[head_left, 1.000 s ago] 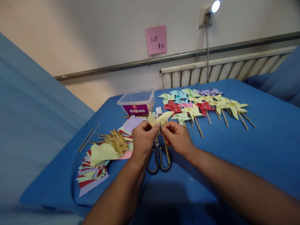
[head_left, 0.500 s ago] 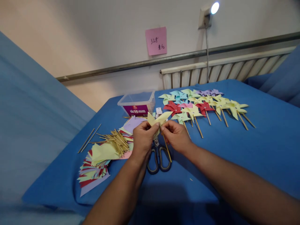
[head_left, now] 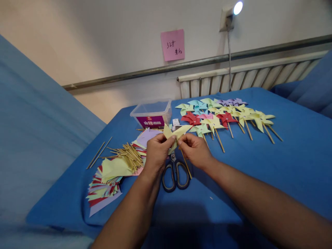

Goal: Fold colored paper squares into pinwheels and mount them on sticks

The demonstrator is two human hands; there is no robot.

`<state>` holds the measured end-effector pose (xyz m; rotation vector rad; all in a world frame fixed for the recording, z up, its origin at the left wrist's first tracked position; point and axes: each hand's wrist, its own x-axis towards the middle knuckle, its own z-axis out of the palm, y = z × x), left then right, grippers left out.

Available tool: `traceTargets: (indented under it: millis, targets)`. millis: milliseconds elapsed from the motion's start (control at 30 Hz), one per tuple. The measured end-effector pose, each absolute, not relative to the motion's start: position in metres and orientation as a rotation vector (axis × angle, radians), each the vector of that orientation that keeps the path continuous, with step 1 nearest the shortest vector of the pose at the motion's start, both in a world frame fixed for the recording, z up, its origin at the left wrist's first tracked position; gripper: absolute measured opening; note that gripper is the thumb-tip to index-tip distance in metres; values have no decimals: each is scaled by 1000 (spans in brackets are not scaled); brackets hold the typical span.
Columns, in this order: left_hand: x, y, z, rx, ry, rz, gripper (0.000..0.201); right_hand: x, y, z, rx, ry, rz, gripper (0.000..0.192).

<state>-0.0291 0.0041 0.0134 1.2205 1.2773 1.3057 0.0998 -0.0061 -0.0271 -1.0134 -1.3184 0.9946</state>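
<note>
My left hand point(head_left: 157, 153) and my right hand point(head_left: 196, 149) meet over the blue table and both pinch a yellow paper pinwheel point(head_left: 176, 133), whose blades stick up between the fingertips. Its thin wooden stick point(head_left: 186, 164) slants down from my right hand. Black-handled scissors point(head_left: 175, 174) lie on the cloth just below both hands. Left of my left hand lie a heap of wooden sticks point(head_left: 127, 155) and a fanned stack of coloured paper squares point(head_left: 107, 182).
Several finished pinwheels point(head_left: 225, 117) in yellow, red, green, blue and purple lie in rows at the back right. A clear plastic box point(head_left: 152, 112) stands behind the hands. Two loose sticks point(head_left: 99, 153) lie far left. A radiator point(head_left: 246, 76) and wall run behind the table.
The hands and the pinwheel have stayed in nearly the same spot; the stick's lower end has swung slightly to the right. Only small finger movements show.
</note>
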Motion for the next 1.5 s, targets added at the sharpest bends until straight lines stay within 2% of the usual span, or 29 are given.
traceTargets:
  millis: [267,667,1000,1300,1500]
  targets:
    - [-27,5,11,1220,1312,1339,26,99,-6,-28,-1033,-1316,995,24]
    - [-24,1,11,1106,1118,1347,31,100,-8,-19,-958,-1152,1171,31]
    - [-26,4,5,1163,1174,1375,32,101,-10,-16,-888,-1128,1267,32]
    - [-25,4,3,1227,1302,1420,31,101,-15,-20,-928,-1224,1117,24]
    - [-25,4,3,1204,1275,1435,30,101,-14,-18,-912,-1181,1189,28]
